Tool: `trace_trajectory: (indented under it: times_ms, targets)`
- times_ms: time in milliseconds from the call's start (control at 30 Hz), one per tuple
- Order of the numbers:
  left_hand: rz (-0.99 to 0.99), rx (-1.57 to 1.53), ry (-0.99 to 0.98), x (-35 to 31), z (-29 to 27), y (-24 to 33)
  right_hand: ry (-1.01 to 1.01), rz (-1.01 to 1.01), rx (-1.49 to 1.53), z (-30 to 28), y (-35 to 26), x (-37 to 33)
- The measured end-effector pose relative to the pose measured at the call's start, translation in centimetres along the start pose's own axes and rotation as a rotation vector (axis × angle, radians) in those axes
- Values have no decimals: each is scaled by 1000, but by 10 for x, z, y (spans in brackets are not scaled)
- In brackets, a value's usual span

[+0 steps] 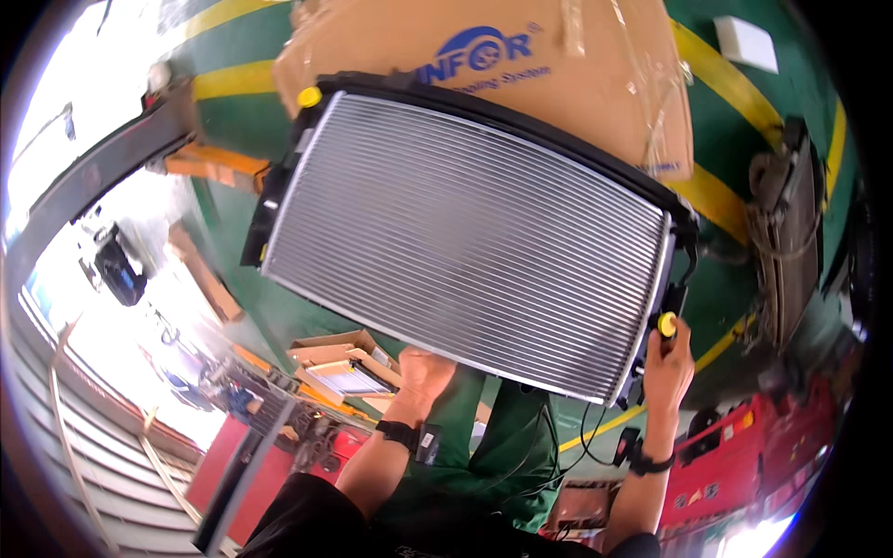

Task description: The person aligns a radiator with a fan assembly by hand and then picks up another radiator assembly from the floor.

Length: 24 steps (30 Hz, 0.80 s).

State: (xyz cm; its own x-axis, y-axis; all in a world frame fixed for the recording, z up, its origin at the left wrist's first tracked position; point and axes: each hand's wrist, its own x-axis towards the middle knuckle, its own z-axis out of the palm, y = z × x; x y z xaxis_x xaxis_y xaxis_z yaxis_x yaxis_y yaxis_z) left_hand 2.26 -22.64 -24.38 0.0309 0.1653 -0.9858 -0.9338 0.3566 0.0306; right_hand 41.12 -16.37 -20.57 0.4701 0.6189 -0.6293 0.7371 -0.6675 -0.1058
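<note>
Silver fins fill the broad face of a radiator point(465, 242) in the middle of the frame, its dark frame running along the upper edge and the whole thing slanting down toward the right. At its lower right corner, the right hand point(669, 367) has thumb and finger closed around a yellow cap point(667, 324). The left hand point(426, 374) is curled against the lower edge, left of centre; its fingertips are hidden, so I cannot tell how firmly it grips. A cardboard box point(595, 56) with blue print lies behind the radiator at top centre. Near the left hand, at lower left of centre, sits an open carton point(321, 353). Yellow stripes point(730, 79) cross the green floor point(693, 112) at upper right.
</note>
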Motion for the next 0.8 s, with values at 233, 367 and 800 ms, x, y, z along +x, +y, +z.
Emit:
trace_trajectory:
  times_ms: [233, 367, 800]
  targets:
    - [53, -19, 70, -2, -3, -10, -350, -646, 159, 29, -110, -59]
    - [35, -11, 125, -13, 26, -9, -463, -813, 2, 71, -169, -83]
    - [-37, 219, -173, -70, 92, 9, -141, -837, 7, 8, -193, -80]
